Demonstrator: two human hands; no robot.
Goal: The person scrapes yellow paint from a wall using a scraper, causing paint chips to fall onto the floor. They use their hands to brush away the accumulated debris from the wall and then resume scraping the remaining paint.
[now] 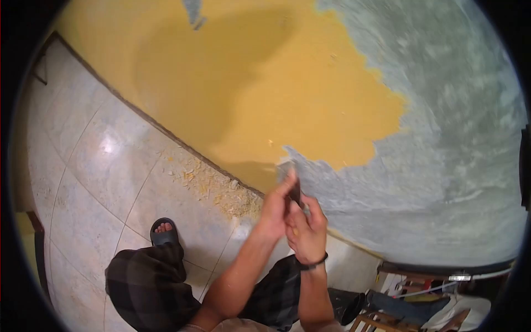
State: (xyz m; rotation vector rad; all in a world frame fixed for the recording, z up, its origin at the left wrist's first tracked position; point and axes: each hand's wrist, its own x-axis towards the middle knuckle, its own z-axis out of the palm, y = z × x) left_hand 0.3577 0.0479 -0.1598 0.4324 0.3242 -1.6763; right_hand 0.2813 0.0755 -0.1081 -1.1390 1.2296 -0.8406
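A scraper [295, 191] with a dark handle is held in both my hands, its blade end against the wall where yellow paint [310, 105] borders the bare grey plaster [442, 133]. My left hand [275, 209] grips it from the left, the thumb stretched up toward the blade. Wrapped around the lower handle is my right hand [307, 232], with a dark band at the wrist. Fingers and motion blur partly hide the tool. Just left of the hands, paint flakes [238, 200] lie heaped on the floor along the foot of the wall.
Pale floor tiles [94, 182] run along the wall on the left. My sandalled foot [163, 229] rests on them near the flakes. At the lower right stand a wooden rack [381, 321], some cloth [464, 310] and other items. A small grey patch [192, 12] shows higher in the paint.
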